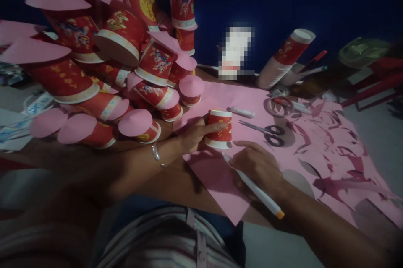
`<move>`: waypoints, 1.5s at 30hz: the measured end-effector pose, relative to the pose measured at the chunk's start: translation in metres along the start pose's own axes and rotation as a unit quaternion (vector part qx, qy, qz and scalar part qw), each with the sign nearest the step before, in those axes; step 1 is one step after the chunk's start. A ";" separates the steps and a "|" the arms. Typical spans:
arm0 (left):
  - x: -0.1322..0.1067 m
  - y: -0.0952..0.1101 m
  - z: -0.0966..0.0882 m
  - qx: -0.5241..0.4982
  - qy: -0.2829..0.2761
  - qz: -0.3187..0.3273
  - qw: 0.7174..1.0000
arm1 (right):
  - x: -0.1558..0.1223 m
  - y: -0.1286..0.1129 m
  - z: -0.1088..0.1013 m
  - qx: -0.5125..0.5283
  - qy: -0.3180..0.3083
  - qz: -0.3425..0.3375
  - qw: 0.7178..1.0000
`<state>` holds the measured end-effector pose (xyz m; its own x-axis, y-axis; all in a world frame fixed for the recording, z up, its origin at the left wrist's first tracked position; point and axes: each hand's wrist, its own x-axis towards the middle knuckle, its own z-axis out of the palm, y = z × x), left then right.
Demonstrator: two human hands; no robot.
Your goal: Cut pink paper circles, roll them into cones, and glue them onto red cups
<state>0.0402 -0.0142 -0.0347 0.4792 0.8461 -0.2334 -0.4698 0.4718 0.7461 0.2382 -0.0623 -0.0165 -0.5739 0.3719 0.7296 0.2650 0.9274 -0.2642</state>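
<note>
My left hand (197, 134), with a silver bracelet at the wrist, is closed round a red paper cup (221, 131) with gold patterns and white bands. Its thumb lies across the cup's side. In my right hand (256, 165) is a white marker (258, 192) with an orange end, its other end pointing toward the cup's lower edge. The marker and the cup look close, but whether they touch I cannot tell. Under both hands lies a sheet of pink paper (217, 175). Scissors (266, 129) and a white pen-like piece (242, 112) rest on it beyond my right hand.
Several red cups with pink paper cones (135, 123) are piled at the left and back. Pink paper scraps (343, 154) cover the right side, near a tape roll (278, 105). A leaning stack of cups (285, 58) and a red stool (378, 79) are farther back.
</note>
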 end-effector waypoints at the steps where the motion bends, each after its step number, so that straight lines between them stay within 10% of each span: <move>1: 0.000 0.000 0.000 -0.001 -0.002 0.002 1.000 | 0.000 0.000 -0.001 -0.011 0.003 0.006 1.000; 45: -0.001 0.000 0.001 0.026 -0.014 0.028 0.999 | -0.011 0.003 0.001 -0.053 0.011 0.032 0.998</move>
<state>0.0405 -0.0155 -0.0333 0.4745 0.8631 -0.1731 -0.4583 0.4100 0.7886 0.2449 -0.0634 -0.0258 -0.5360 0.4275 0.7279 0.3807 0.8920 -0.2436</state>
